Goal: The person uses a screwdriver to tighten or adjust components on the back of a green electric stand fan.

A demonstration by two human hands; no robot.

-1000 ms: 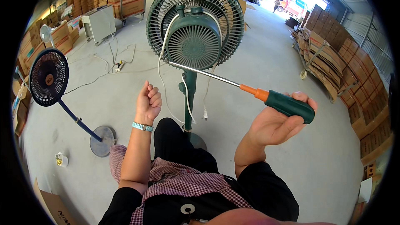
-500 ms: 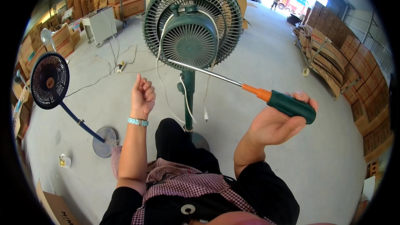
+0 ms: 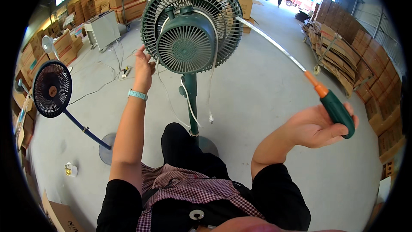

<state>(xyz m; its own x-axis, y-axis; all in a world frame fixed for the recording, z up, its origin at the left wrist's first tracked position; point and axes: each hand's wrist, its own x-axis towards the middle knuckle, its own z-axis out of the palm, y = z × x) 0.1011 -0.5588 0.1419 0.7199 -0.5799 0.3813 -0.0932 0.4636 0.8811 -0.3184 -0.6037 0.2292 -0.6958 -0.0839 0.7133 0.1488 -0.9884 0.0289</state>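
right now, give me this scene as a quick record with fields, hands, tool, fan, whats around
left hand: left hand raised at the grille edge of the green pedestal fan; contact unclear
right hand: right hand palm up, gripping the screwdriver by its green handle
tool: long shaft points up and left toward the fan
fan cord: white cord hangs down the pole
nearby: dark blue fan at left; stacked cardboard at right

Left arm stretched forward and up, forearm bare, a pale blue band on the wrist. Left hand [image 3: 143, 66] raised, fingers loosely curled, back of the hand toward the camera. Right arm bent at the elbow, forearm angled outward to the right. Right hand [image 3: 319, 124] palm up, fingers curled under a handle, thumb lying open. Black short sleeves on both upper arms.
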